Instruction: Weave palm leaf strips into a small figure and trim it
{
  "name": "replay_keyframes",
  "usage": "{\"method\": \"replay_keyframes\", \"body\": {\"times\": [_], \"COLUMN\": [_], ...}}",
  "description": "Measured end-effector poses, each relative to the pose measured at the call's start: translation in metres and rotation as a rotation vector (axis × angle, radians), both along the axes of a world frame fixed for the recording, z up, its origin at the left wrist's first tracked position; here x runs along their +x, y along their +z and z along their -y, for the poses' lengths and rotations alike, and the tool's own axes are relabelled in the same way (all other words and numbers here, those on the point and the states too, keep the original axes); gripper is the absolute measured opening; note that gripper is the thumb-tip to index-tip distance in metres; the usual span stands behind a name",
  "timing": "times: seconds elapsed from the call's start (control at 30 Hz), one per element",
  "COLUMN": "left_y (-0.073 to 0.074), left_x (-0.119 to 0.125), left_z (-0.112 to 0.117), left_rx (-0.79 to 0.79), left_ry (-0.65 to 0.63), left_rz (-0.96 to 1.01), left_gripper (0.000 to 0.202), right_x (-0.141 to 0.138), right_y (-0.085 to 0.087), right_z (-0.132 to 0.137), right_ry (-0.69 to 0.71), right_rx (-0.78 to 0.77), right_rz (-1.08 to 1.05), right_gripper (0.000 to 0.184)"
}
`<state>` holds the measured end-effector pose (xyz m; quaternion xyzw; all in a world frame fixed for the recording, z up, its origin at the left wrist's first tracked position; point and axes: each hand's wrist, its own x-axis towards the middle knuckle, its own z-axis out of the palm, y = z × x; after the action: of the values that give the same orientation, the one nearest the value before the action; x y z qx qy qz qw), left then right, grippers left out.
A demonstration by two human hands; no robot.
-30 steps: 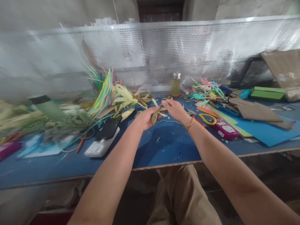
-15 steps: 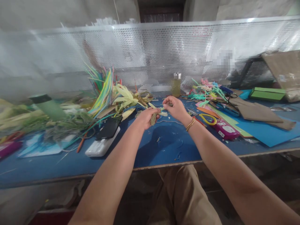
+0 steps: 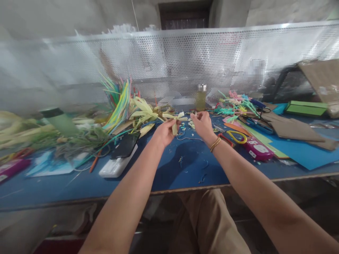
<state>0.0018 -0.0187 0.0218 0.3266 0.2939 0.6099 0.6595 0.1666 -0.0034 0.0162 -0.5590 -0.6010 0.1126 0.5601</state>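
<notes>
Holding one husk bundle [image 3: 174, 129], the left hand [image 3: 165, 132] faces the pinched right hand [image 3: 203, 125], contents unclear, one bottle [image 3: 200, 100] behind.

Left hand [image 3: 166, 133] pinches pale husk strips [image 3: 177, 118]; right hand [image 3: 203, 125] just apart at its 3 o'clock, fingertips bunched, contents unclear. Blue bench [image 3: 165, 176]. From hands: capped bottle [image 3: 200, 98] 1 o'clock, yellow-looped scissors [image 3: 238, 132] 3, black phone [image 3: 124, 147] on white device [image 3: 112, 169] 8, coloured stems [image 3: 121, 106] 10.
</notes>
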Motion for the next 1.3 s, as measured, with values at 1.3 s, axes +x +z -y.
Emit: {"method": "replay_keyframes", "body": {"times": [1.3], "left_y": [-0.01], "left_x": [0.011], "left_z": [0.001], "left_rx": [0.055], "left_ry": [0.052], "left_rz": [0.018], "left_gripper": [0.033], "right_x": [-0.016], "right_y": [0.001], "right_z": [0.021], "right_ry": [0.271], "right_rx": [-0.109], "right_rz": [0.244], "right_gripper": [0.031]}}
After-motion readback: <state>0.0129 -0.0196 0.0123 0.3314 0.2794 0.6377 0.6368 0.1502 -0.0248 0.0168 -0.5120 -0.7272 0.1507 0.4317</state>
